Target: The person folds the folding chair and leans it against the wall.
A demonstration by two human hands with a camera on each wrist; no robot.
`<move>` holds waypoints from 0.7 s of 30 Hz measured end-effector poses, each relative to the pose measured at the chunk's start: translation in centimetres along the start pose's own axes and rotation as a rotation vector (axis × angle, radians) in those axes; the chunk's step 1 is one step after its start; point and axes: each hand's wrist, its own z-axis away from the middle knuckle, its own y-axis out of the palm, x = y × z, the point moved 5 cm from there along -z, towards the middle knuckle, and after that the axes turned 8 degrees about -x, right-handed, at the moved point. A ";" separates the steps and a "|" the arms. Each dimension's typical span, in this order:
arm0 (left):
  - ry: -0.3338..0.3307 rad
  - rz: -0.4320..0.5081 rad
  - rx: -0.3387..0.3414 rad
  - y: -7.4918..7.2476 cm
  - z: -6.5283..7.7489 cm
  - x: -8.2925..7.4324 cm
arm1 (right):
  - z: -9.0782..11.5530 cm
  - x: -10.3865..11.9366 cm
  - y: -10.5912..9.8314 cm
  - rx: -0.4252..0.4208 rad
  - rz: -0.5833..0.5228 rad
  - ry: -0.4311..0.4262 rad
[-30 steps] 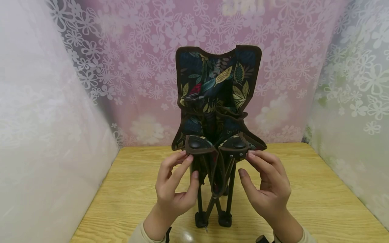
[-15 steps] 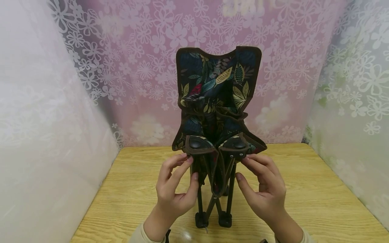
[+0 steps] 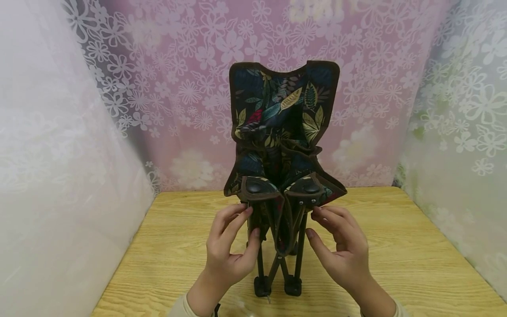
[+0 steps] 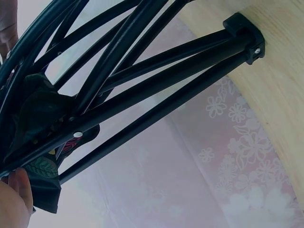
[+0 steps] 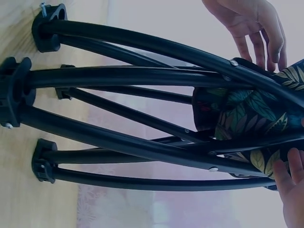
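Note:
A small folding chair (image 3: pixel 285 94) stands upright and mostly folded, its dark fabric printed with leaves and edged in brown. The seat sags into a deep fold between two front corners. My left hand (image 3: pixel 229 246) has its fingertips at the chair's left front corner, thumb beside the left front tubes. Opposite it, my right hand (image 3: pixel 342 242) touches just under the right corner with lightly bent fingers, its thumb close to a black leg tube (image 3: pixel 299 253). In the right wrist view, crossed tubes (image 5: pixel 142 78) run to black plastic feet (image 5: pixel 45 160), and the left hand (image 5: pixel 259 23) shows behind them.
The chair's feet rest on a light wood-grain table (image 3: pixel 158 264). Behind rises a pink curtain (image 3: pixel 190 88) with white flowers. Pale translucent sheets hang at the left (image 3: pixel 59 154) and right (image 3: pixel 455 154).
My right hand has moved left and slightly down, from the outer edge of the right corner to beneath it. The left hand has lowered a little. The chair stands nearly the same.

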 end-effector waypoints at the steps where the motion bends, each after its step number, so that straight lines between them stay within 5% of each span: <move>1: -0.005 0.004 0.006 0.0 0.1 0.0 | 0.2 -0.2 -0.1 0.002 0.006 0.013; 21: -0.088 -0.017 0.079 -0.4 2.0 0.6 | 1.9 -1.6 -0.7 0.060 0.069 0.121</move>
